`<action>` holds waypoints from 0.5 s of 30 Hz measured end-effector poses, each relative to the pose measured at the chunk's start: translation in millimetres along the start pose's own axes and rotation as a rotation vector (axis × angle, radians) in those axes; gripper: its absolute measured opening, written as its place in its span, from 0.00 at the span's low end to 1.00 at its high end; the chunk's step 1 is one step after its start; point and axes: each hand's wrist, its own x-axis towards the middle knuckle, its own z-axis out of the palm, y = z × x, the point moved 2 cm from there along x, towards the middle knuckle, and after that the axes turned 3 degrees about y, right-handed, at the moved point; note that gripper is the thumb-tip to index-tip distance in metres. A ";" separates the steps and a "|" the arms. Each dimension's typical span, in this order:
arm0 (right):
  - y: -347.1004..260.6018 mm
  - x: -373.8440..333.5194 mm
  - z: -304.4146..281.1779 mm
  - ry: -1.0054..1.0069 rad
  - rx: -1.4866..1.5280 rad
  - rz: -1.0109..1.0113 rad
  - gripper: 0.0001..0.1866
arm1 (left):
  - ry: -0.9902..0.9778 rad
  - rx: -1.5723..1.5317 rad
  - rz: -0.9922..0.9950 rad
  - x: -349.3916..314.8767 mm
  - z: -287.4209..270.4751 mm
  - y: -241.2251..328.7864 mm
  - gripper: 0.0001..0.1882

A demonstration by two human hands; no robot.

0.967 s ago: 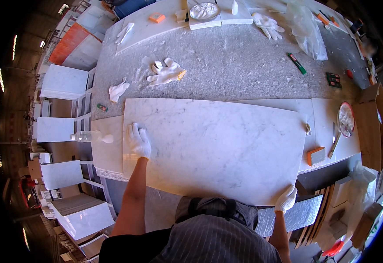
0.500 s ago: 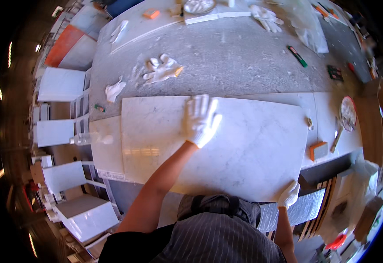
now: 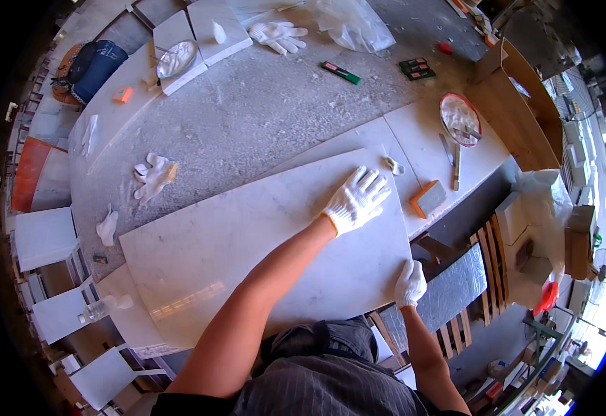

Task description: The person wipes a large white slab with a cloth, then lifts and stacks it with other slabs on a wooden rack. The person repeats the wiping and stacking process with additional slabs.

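Note:
A large white marble slab (image 3: 268, 236) with faint grey veins lies in front of me on the worktable. My left hand (image 3: 357, 201), in a white knit glove, rests flat on its upper right part, fingers spread. At the slab's near right corner, my gloved right hand (image 3: 410, 283) grips the edge; its fingertips are partly hidden. Just past the right edge lie a small pale crumpled piece (image 3: 394, 166) and an orange-and-grey sanding block (image 3: 428, 199).
Right of the slab are a red-rimmed bowl of white paste (image 3: 460, 119), a scraper (image 3: 456, 166) and a cardboard box (image 3: 521, 104). Loose white gloves (image 3: 154, 177) lie on the dusty grey tabletop (image 3: 247, 118). A plastic bottle (image 3: 98, 309) sits at the left. Wooden pallet slats (image 3: 493, 267) are below right.
My left hand has moved rightward over the slab, from its middle toward its right side. My right hand stays at the near right corner. The view has turned to the right.

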 end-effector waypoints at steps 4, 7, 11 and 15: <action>-4.5 1.7 -3.4 -0.013 0.030 0.010 0.17 | 0.001 0.143 -0.097 50.0 5.2 -9.8 0.27; -6.3 1.8 -3.1 0.006 0.022 -0.016 0.16 | 0.107 0.151 -0.239 40.0 2.7 -44.2 0.26; -10.7 -0.9 -5.1 -0.039 0.073 0.039 0.19 | 0.060 0.200 -0.237 -33.5 -31.9 -59.3 0.26; -5.7 -2.9 0.5 0.001 0.129 -0.019 0.20 | 0.109 0.224 -0.412 -115.7 -72.6 -37.7 0.24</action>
